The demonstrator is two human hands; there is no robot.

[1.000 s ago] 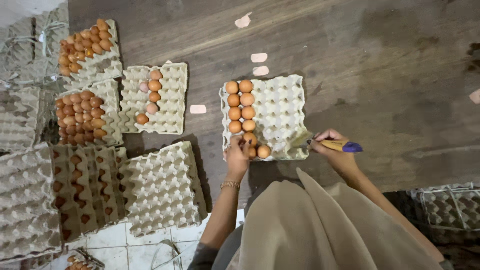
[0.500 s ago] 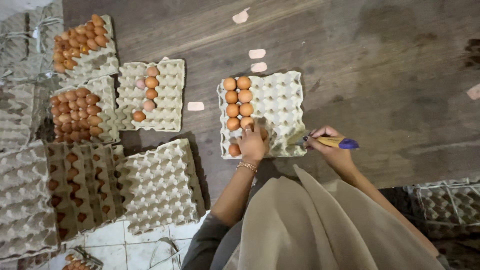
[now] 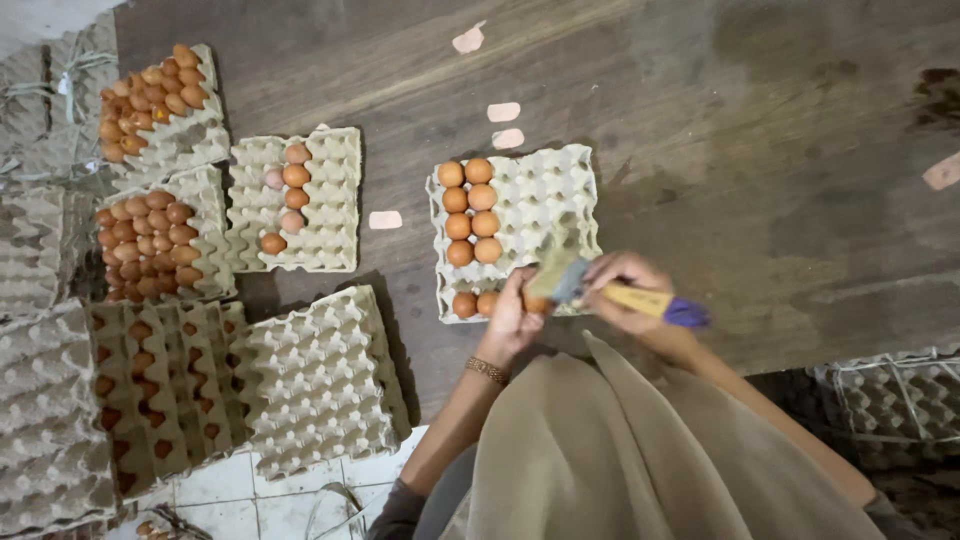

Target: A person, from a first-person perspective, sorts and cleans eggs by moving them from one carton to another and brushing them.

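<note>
Left hand point(image 3: 512, 322) has its grip tight around a brown egg point(image 3: 536, 303) by the egg tray point(image 3: 545, 200) on the desk point(image 3: 760, 150). Right hand point(image 3: 622, 290) grips a brush point(image 3: 600, 288) touching that egg.

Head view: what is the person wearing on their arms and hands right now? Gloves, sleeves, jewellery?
No gloves: both hands are bare. The left hand has a thin gold-coloured bracelet at the wrist, and its forearm is bare down to a dark grey sleeve pushed up near the elbow. The right hand shows no jewellery; its arm runs along a loose beige cloth that drapes over the body.
</note>
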